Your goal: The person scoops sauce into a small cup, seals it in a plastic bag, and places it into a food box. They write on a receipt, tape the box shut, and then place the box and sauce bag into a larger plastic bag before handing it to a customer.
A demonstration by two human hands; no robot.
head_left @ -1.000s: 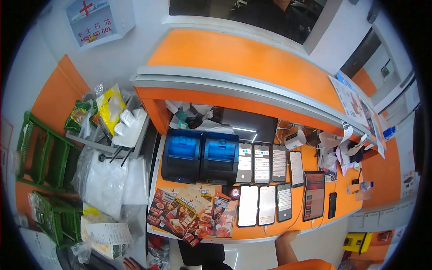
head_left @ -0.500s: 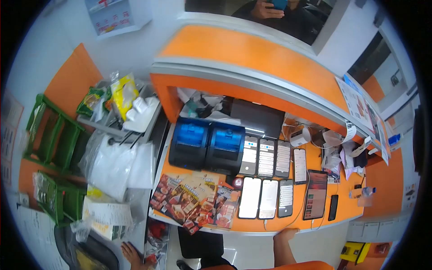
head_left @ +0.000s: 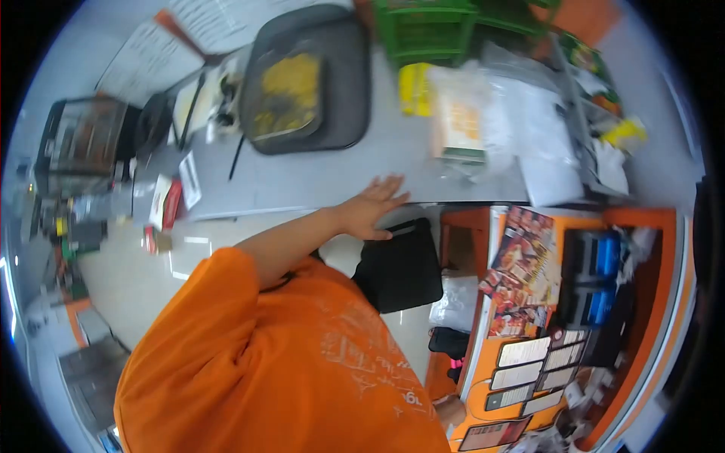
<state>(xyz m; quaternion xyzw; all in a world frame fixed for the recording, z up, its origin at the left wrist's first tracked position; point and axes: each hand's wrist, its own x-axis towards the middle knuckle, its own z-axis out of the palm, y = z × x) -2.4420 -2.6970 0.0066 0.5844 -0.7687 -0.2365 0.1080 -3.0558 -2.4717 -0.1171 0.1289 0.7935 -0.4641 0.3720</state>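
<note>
Hands: left hand [head_left: 374,208] splayed, empty | on smooth grey counter [head_left: 302,181] | right hand [head_left: 451,411] unclear

The shirt [head_left: 249,362] is orange. The bench [head_left: 317,177] is grey. The tray [head_left: 349,87] is black. The baskets [head_left: 430,30] are green.

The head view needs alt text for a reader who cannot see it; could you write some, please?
A person in an orange shirt rests the open left hand on the edge of a grey counter. A dark tray of yellow food sits beyond; phones line an orange desk at right.
</note>
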